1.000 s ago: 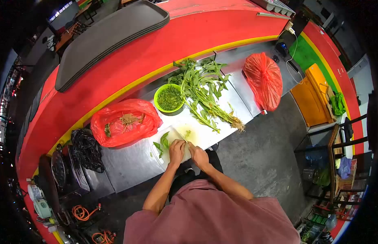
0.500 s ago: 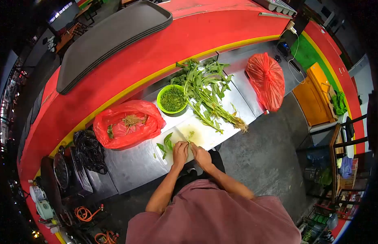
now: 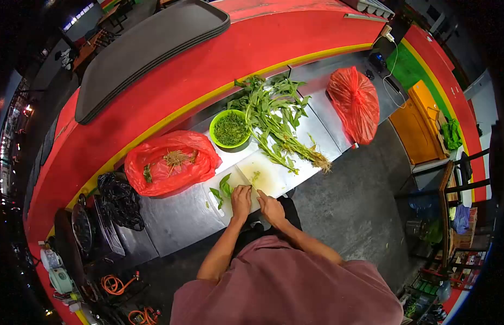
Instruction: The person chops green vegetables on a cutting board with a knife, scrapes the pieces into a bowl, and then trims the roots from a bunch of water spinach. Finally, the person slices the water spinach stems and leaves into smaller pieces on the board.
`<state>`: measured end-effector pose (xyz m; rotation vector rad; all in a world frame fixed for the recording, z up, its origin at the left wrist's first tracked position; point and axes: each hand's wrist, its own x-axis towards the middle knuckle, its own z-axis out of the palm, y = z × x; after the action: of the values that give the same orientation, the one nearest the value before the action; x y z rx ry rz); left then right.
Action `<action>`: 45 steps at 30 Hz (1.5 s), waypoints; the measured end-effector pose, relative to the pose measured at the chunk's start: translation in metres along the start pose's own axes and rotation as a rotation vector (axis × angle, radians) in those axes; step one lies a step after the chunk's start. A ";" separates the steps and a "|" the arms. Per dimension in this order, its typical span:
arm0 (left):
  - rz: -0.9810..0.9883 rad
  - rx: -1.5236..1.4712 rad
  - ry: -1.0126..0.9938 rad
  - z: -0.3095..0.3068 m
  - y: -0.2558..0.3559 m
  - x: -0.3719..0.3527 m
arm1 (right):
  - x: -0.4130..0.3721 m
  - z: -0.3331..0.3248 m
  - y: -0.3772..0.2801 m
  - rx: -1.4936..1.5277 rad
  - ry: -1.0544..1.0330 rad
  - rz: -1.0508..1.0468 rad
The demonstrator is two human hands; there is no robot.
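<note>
A white cutting board (image 3: 271,172) lies at the counter's front edge. My left hand (image 3: 241,201) is closed on a leafy green stem, whose leaves (image 3: 225,186) stick out to the left over the board. Close beside it, my right hand (image 3: 272,210) is closed around the handle of a knife; its thin blade (image 3: 244,176) points away from me across the board. The handle is hidden by the fingers. Small chopped green pieces (image 3: 255,176) lie right of the blade. Behind the board are a lime-green bowl (image 3: 212,131) of chopped greens and a pile of leafy stems with roots (image 3: 281,127).
An open red plastic bag (image 3: 138,162) with root trimmings stands left, beside a black plastic bag (image 3: 119,201). A tied red bag (image 3: 353,105) sits at the counter's right end. Stacked dark trays (image 3: 154,51) rest on the red wall ledge (image 3: 295,35).
Both hands stay at nearly the same spot on the board, with only slight movement. The view has shifted a little; the bowl, stems and bags look unchanged.
</note>
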<state>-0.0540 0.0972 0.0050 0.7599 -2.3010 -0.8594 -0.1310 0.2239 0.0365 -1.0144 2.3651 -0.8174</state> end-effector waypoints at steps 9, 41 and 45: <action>-0.002 -0.003 0.000 -0.002 0.001 0.001 | 0.008 0.004 -0.002 -0.064 -0.008 0.000; 0.000 0.002 0.035 -0.003 0.002 -0.007 | 0.000 -0.001 0.006 -0.050 -0.050 -0.019; -0.009 0.014 0.051 0.000 -0.003 -0.007 | 0.000 -0.004 0.003 0.007 -0.064 0.007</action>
<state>-0.0482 0.1005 0.0010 0.7902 -2.2629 -0.8197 -0.1348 0.2273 0.0377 -1.0141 2.3094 -0.7792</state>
